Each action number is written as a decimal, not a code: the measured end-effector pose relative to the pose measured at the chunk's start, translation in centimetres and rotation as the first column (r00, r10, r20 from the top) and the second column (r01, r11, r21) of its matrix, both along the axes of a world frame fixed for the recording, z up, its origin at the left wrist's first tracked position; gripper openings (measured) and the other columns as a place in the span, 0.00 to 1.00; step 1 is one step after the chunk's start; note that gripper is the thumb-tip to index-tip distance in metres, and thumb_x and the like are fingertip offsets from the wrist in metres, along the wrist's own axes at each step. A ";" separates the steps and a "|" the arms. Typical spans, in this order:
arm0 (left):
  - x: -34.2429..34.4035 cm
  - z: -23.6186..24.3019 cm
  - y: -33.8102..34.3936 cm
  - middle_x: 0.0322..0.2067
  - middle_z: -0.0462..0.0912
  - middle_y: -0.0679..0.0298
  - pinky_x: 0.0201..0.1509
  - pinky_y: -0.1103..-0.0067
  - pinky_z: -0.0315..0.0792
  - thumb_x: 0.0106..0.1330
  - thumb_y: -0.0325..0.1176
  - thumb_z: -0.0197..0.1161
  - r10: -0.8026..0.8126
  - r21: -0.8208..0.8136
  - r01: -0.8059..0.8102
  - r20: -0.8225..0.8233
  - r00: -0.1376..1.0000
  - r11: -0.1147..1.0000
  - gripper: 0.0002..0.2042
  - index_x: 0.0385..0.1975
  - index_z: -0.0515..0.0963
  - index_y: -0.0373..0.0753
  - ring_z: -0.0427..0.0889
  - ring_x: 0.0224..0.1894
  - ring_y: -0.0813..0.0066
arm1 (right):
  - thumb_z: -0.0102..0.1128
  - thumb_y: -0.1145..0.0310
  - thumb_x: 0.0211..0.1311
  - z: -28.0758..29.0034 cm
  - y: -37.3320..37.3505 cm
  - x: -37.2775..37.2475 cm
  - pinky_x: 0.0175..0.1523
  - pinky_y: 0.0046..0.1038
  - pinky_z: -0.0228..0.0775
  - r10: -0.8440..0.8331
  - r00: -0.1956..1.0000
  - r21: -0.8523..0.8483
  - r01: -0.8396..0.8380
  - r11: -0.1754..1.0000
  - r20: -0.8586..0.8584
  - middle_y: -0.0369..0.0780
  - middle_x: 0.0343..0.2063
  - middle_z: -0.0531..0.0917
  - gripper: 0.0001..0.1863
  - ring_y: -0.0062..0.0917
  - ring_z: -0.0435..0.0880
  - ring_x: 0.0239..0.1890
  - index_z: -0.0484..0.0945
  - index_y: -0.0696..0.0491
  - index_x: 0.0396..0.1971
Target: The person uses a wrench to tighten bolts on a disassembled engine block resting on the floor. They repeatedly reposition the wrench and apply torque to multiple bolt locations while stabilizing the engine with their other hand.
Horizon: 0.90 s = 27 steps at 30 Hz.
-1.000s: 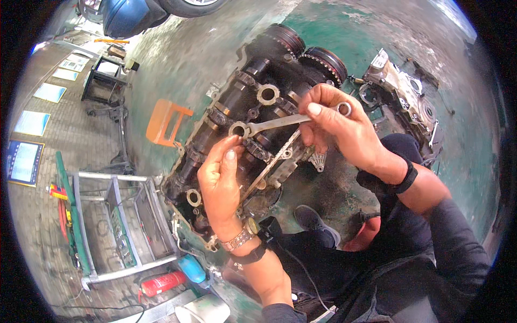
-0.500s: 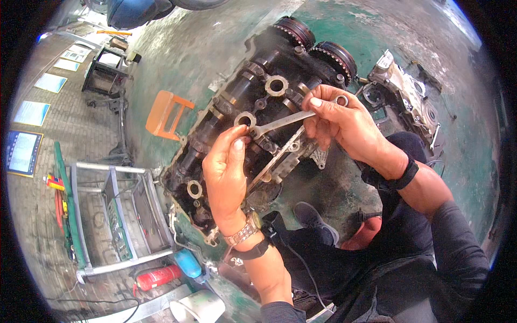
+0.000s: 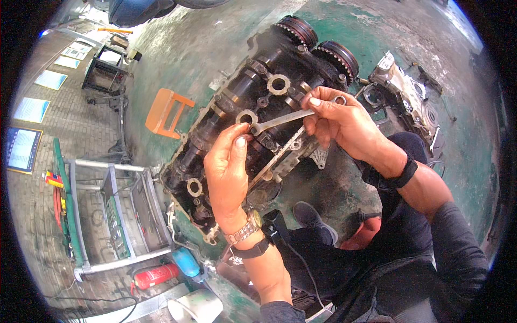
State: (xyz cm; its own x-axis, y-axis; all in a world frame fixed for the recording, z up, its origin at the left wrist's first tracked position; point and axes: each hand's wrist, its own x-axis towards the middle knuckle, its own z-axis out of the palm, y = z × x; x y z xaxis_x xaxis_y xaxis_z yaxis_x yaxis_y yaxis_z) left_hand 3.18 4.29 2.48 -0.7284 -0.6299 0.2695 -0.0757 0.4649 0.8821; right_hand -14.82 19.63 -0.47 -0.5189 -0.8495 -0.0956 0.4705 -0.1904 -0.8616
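A steel combination wrench (image 3: 285, 118) slants over a dark, oily engine cylinder head (image 3: 229, 110). My right hand (image 3: 344, 121) is closed on the wrench near its ring end, thumb on top. At the wrench's open jaw, the fingertips of my left hand (image 3: 225, 169) are pinched together. Whatever they hold there is too small and too hidden to make out. Round metal collars ring holes in the cylinder head, one of them (image 3: 246, 117) right by my left fingertips. Two toothed camshaft wheels (image 3: 336, 58) sit at its far right end.
A metal engine cover (image 3: 406, 91) lies on the floor to the right, a second wrench (image 3: 434, 138) beside it. On the left stand an orange stool (image 3: 160, 113), a grey metal rack (image 3: 116, 264), a red fire extinguisher (image 3: 156, 277) and a white bucket (image 3: 196, 308).
Both hands and the wrench keep nearly the same pose over the cylinder head. The whole view has shifted only slightly.
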 end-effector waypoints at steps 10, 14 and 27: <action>-0.3 0.2 0.0 0.46 0.84 0.58 0.56 0.78 0.72 0.72 0.25 0.55 0.022 -0.052 -0.020 0.037 0.999 0.998 0.10 0.46 0.81 0.29 0.80 0.48 0.74 | 0.52 0.61 0.74 -0.4 -0.1 0.5 0.21 0.18 0.67 0.001 0.995 0.005 -0.002 1.000 0.099 0.38 0.23 0.81 0.10 0.18 0.75 0.16 0.76 0.53 0.41; -0.2 0.0 -0.1 0.46 0.84 0.57 0.58 0.76 0.71 0.71 0.25 0.56 0.019 -0.106 -0.016 0.032 0.999 0.994 0.10 0.44 0.82 0.29 0.80 0.50 0.71 | 0.51 0.60 0.74 -0.6 0.0 0.9 0.22 0.18 0.67 -0.035 0.998 0.026 0.033 0.999 0.045 0.38 0.22 0.81 0.11 0.18 0.75 0.16 0.77 0.53 0.41; -0.1 0.0 -0.1 0.47 0.84 0.55 0.59 0.75 0.70 0.71 0.27 0.58 0.022 -0.057 -0.021 0.028 0.999 0.998 0.10 0.44 0.82 0.28 0.80 0.51 0.69 | 0.52 0.57 0.74 -0.7 0.2 1.2 0.25 0.17 0.69 0.008 1.000 -0.064 -0.010 0.998 -0.024 0.36 0.24 0.80 0.13 0.16 0.78 0.23 0.75 0.53 0.39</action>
